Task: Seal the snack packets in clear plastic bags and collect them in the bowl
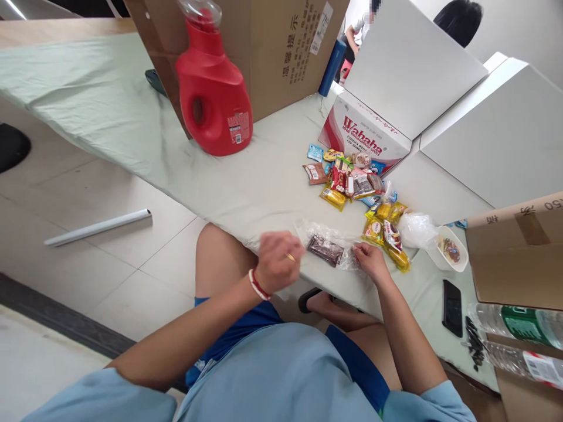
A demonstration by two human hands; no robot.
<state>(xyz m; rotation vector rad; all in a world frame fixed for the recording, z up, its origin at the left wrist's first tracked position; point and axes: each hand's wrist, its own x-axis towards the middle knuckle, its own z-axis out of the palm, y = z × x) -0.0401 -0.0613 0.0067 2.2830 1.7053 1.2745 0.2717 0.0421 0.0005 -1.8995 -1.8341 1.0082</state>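
A clear plastic bag (349, 258) lies at the table's near edge, with a flat, dark brown rectangular packet (325, 249) in or under it. At its right end, my right hand (370, 259) pinches the plastic between thumb and fingers. My left hand (280, 262), slightly blurred, is closed into a fist by the bag's left end; whatever its fingers hold is hidden. Just beyond my right hand are yellow-wrapped snacks (373, 230) and a red-and-white snack packet (392, 235). Farther back is a pile of small wrapped snacks (338, 179).
A red detergent jug (215, 94) stands before a large cardboard box (277, 53). Behind the snacks is a Wahaha carton (363, 132). Rightward are a crumpled plastic bag (416, 230), white bowl (460, 258), phone (452, 308) and plastic bottles (519, 321). Other people are behind.
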